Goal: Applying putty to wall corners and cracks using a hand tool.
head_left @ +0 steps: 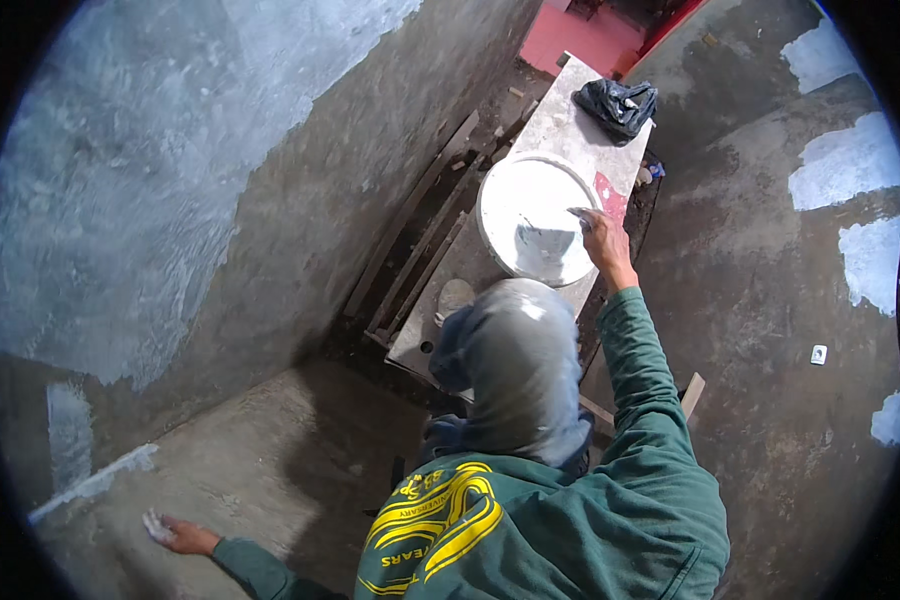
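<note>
My right hand (607,243) reaches over a round white bucket (484,215) and is closed on a putty knife (580,214), seen nearly edge-on. White paste (538,190) lies inside the bucket, with a dark grey four-sided patch across it, a shadow or part of the tool; I cannot tell which. Off to the lower left, my left hand (182,534) is held out beside the wall. Its fingers are stretched, smeared white at the tips, and hold nothing. My bent leg in dusty grey trousers (520,360) is just below the bucket.
The bucket stands on a long plank (595,150), with a crumpled black plastic bag (615,108) at its far end. Timber strips (415,220) lie along the left wall (190,170), which is partly coated pale. A small white outlet (819,355) sits on the right wall (760,250).
</note>
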`<state>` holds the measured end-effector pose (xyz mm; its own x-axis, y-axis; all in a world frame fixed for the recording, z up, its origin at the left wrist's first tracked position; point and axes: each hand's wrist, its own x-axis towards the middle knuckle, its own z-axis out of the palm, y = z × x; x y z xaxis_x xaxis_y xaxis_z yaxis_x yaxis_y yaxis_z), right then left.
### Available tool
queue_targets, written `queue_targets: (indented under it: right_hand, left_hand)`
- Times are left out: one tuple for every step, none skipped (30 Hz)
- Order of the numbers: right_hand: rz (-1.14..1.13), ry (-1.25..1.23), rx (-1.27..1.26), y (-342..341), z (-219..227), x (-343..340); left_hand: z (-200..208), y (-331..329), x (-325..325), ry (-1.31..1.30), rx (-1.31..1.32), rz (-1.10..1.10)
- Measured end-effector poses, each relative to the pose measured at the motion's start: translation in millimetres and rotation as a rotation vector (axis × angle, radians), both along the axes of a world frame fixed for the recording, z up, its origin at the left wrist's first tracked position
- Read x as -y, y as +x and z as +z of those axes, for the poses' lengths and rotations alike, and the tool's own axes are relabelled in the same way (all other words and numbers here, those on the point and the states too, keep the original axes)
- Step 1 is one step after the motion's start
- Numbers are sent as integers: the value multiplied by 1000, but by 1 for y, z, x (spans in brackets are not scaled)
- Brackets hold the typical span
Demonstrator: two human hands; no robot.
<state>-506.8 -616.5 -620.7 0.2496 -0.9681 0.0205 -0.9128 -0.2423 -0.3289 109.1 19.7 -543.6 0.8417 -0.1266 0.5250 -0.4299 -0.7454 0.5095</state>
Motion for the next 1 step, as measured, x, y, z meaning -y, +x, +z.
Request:
queue_targets:
  right_hand:
    - [72, -35, -26, 8, -8, 14]
  left_hand:
    - [-22, 7, 6, -28, -63, 70]
